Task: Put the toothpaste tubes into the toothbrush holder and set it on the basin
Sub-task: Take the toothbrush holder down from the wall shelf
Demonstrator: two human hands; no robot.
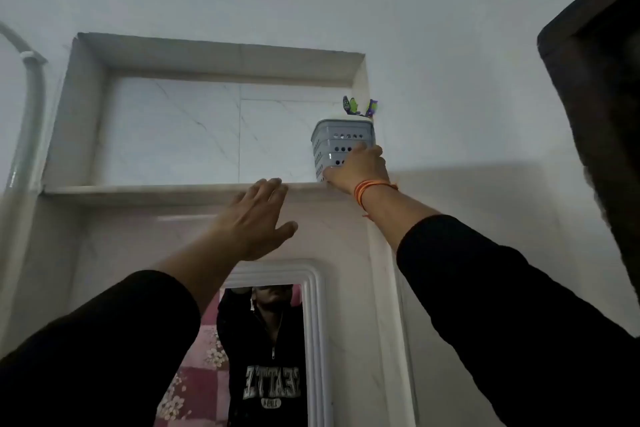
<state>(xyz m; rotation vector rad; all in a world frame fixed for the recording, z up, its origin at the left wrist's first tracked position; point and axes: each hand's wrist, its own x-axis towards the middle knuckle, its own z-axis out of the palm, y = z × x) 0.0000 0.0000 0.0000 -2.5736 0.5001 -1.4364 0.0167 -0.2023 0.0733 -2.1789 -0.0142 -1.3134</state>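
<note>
Sleeves: two black sleeves (104,350) fill the lower corners, both arms raised toward a wall niche.
Left hand (254,218): open, fingers spread and extended, holding nothing; fingertips (273,184) at the front edge of the ledge (156,191), near its middle. Contact with the ledge cannot be confirmed.
Right hand (358,170): closed around the lower part of the holder (341,146), fingers wrapped over its front and right side. An orange thread band (369,190) sits on the wrist.
Holder: grey, perforated with round holes, roughly upright, at the right end of the ledge, close to the niche's right wall. Whether its base rests on the ledge cannot be told; the hand and ledge edge cover it.
Holder contents: purple and green brush heads (358,106) project above the rim. Toothpaste tubes cannot be made out.
Niche (207,128): recessed, lined with white marbled tile.
Mirror (263,354): white-framed, below the ledge, reflecting a person in a black top with arms raised.
Pipe (29,107): grey, at the left edge of the wall.
</note>
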